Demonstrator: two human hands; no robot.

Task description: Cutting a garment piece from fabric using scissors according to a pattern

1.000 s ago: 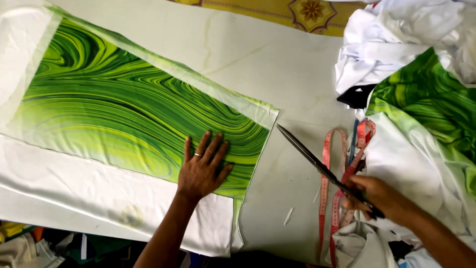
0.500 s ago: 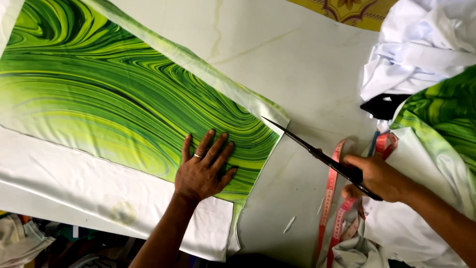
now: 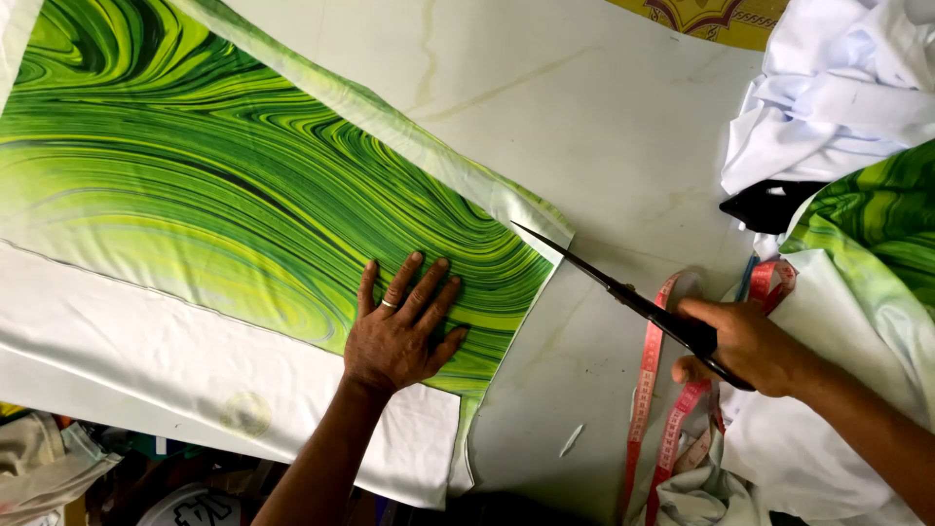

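A long piece of fabric (image 3: 224, 195) with green swirled print and a white border lies flat on the white table (image 3: 604, 127). My left hand (image 3: 399, 326) rests flat on it near its right end, fingers spread, a ring on one finger. My right hand (image 3: 745, 346) grips the handles of black scissors (image 3: 623, 290). Their closed blades point up-left, and the tip sits just at the right edge of the fabric.
A pink measuring tape (image 3: 654, 390) lies under my right hand. A heap of white cloth (image 3: 838, 88), a dark scrap (image 3: 769, 205) and more green printed fabric (image 3: 877, 224) fill the right side. A small white scrap (image 3: 572, 440) lies near the front edge.
My right hand has carried the scissors left and up, bringing the tip from the bare table to the fabric's right edge. My left hand has stayed flat on the fabric.
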